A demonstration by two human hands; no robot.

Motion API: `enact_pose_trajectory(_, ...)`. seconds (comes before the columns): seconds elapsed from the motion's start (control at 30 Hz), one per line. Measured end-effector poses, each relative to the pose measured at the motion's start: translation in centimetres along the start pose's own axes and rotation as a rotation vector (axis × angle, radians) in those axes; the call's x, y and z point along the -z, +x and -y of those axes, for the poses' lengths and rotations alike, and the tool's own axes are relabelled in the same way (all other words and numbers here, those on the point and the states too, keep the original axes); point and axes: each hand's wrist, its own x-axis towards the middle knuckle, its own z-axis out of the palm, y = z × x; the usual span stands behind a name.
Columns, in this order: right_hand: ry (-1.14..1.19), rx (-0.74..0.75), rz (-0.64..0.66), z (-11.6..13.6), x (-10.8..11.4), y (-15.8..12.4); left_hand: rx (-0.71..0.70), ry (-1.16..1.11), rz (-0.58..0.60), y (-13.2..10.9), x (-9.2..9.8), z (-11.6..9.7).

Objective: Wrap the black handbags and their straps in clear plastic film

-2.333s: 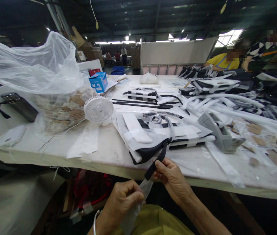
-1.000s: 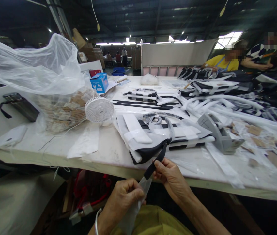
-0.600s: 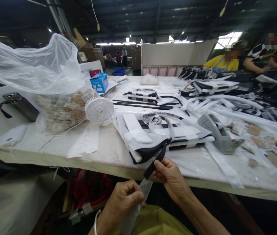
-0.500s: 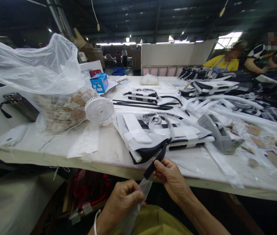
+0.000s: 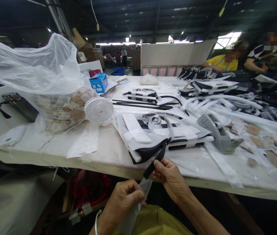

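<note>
My right hand (image 5: 169, 176) pinches a black strap (image 5: 156, 162) close to its free end, just off the table's front edge. The strap runs up to a black handbag (image 5: 148, 152) that lies on the table, partly covered with white foam sheet (image 5: 136, 128) and clear wrap. A coil of plastic-wrapped strap (image 5: 156, 120) rests on top of the bag. In my left hand (image 5: 128, 195) is a translucent plastic sleeve (image 5: 146, 186), gripped between thumb and fingers. Its upper end meets the strap's tip; whether the tip is inside, I cannot tell.
A grey tape dispenser (image 5: 218, 133) stands right of the bag, a white fan (image 5: 99, 110) to the left. Beyond are black strips (image 5: 140, 104), a blue box (image 5: 99, 83) and a big plastic bag (image 5: 62, 107) of brown pieces. Two co-workers stand at the far right.
Both hands hold nearly the same pose on the strap and the plastic sleeve. At the far right, a co-worker in yellow has shifted an arm.
</note>
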Motion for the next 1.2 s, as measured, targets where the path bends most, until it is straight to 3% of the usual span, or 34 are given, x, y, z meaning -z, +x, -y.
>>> enact_pose_trajectory(0.33,-0.021,0.004,0.005,-0.2,0.2,0.0,0.008,-0.046,-0.019,0.3,-0.1,0.8)
enact_pose_trajectory(0.53,-0.065,0.018,0.004,-0.1,0.3,0.0,-0.032,-0.013,-0.063,0.7,-0.3,-0.4)
enact_pose_trajectory(0.87,-0.149,0.037,-0.004,0.1,0.7,0.0,-0.175,0.235,-0.150,-0.9,-0.1,-1.4)
enact_pose_trajectory(1.1,-0.182,0.058,-0.003,0.0,0.8,0.2,-0.446,0.484,-0.249,-1.1,0.0,-1.0)
enact_pose_trajectory(1.2,-0.163,0.058,0.010,-0.1,0.8,0.3,-0.400,0.419,-0.230,-0.7,-0.2,-0.9)
